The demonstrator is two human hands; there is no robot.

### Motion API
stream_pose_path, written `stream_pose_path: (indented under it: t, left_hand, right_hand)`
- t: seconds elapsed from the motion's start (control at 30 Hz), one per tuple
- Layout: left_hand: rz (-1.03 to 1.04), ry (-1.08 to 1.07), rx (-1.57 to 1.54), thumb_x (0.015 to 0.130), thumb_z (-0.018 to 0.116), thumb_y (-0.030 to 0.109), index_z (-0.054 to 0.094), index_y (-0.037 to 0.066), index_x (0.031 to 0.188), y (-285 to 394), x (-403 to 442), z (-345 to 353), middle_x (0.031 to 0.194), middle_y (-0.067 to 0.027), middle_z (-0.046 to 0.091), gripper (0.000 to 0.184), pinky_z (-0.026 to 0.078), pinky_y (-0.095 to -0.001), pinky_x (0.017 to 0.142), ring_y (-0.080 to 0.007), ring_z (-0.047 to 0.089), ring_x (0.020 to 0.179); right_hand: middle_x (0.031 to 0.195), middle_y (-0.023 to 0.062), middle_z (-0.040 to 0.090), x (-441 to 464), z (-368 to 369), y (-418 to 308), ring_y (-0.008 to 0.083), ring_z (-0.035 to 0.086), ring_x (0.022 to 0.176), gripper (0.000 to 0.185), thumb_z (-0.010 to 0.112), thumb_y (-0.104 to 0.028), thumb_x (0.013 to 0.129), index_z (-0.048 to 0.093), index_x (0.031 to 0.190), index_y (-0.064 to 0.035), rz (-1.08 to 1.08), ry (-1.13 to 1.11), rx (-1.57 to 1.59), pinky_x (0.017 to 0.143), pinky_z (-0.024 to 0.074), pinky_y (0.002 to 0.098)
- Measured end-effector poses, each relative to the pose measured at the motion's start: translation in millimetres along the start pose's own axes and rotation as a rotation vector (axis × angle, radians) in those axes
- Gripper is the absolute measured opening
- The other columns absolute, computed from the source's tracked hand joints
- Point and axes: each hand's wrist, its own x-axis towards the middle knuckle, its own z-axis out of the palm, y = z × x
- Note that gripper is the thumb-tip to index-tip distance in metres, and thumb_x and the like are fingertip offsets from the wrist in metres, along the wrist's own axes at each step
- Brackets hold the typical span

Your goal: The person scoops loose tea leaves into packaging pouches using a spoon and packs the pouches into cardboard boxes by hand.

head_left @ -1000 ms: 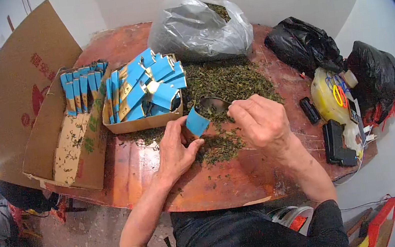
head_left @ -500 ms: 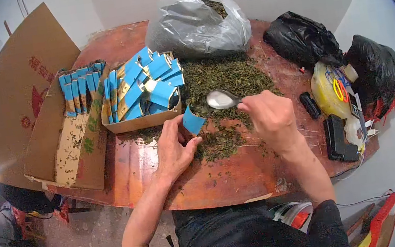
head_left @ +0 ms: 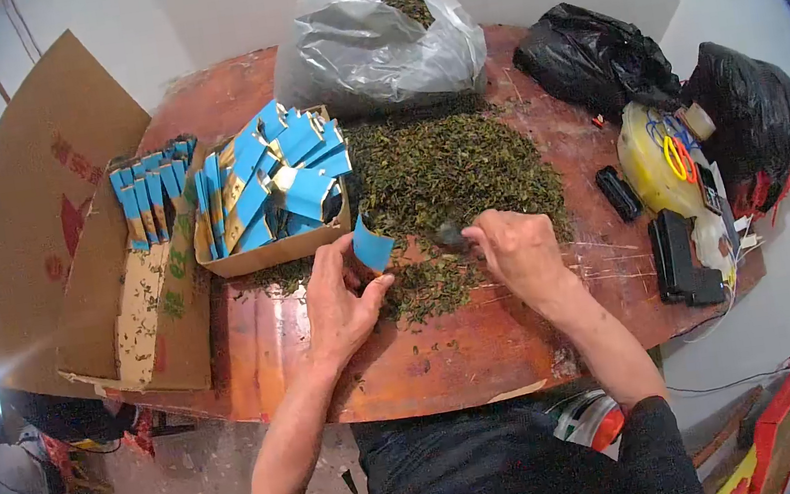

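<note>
Upright between the fingers and thumb of my left hand [head_left: 340, 300] is a small blue packet [head_left: 373, 248]. My right hand [head_left: 522, 254] is closed around the handle of a metal spoon [head_left: 450, 235], whose bowl is down at the dried leaves, probably tea [head_left: 464, 161]. The leaves lie heaped on the reddish wooden table [head_left: 432, 368]. Just beyond my left hand, a small cardboard box [head_left: 280, 253] is crammed with blue and gold packets [head_left: 253, 171].
At the left stands a big open carton [head_left: 145, 373] with more packets inside. A clear plastic bag of leaves [head_left: 379, 62] sits at the back. On the right are black bags [head_left: 596, 57], a yellow container [head_left: 649, 151] and a black case [head_left: 682, 262].
My right hand has moved down and slightly left, lowering the spoon bowl into the leaves. My left hand still holds the packet, and the whole view has shifted slightly.
</note>
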Motion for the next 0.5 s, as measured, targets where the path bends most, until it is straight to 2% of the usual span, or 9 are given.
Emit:
stream_pose_path:
  t: [0.03, 0.13, 0.23, 0.5]
  left_hand:
    - [0.027, 0.014, -0.002, 0.078, 0.089, 0.011, 0.06, 0.005, 0.135, -1.1, 0.3, 0.6, 0.101, -0.0104, 0.058, 0.064, 0.052, -0.038, 0.074, -0.024, 0.06, 0.079]
    - [-0.033, -0.001, -0.016, 0.078, 0.089, 0.011, 0.061, 0.006, 0.134, 1.7, 0.0, 0.0, 0.101, -0.0098, 0.058, 0.063, 0.052, -0.0379, 0.073, -0.0236, 0.059, 0.078]
    - [-0.027, -0.028, 0.034, 0.081, 0.088, 0.012, 0.06, 0.005, 0.136, 3.7, 0.1, -3.4, 0.109, -0.0111, 0.065, 0.061, 0.056, -0.0354, 0.077, -0.0224, 0.068, 0.086]
    - [-0.049, -0.035, 0.03, 0.08, 0.088, 0.014, 0.06, 0.004, 0.136, 6.9, 0.9, -5.0, 0.111, -0.0122, 0.065, 0.063, 0.057, -0.0376, 0.081, -0.025, 0.069, 0.09]
  right_hand:
    - [0.07, 0.0147, 0.068, 1.8, 8.4, 2.6, 0.0331, 0.071, 0.065, 0.024, 0.076, -0.02, 0.097, 0.062, 0.083, -0.0057, 0.004, 0.035, 0.009, 0.056, 0.0557, 0.0449]
    - [0.07, 0.0136, 0.068, 6.9, 33.2, 10.8, 0.0316, 0.071, 0.064, 0.023, 0.077, -0.018, 0.096, 0.061, 0.083, -0.0059, 0.018, 0.106, 0.053, 0.055, 0.0559, 0.0434]
    - [0.071, 0.0126, 0.069, 10.8, 46.6, 10.4, 0.031, 0.071, 0.064, 0.021, 0.079, -0.015, 0.094, 0.063, 0.084, -0.0056, 0.012, 0.171, 0.099, 0.056, 0.0564, 0.0426]
    - [0.08, 0.0134, 0.072, 10.0, 57.2, 11.4, 0.0322, 0.073, 0.074, 0.013, 0.08, -0.008, 0.092, 0.067, 0.09, -0.0029, 0.02, 0.248, 0.204, 0.062, 0.0578, 0.0419]
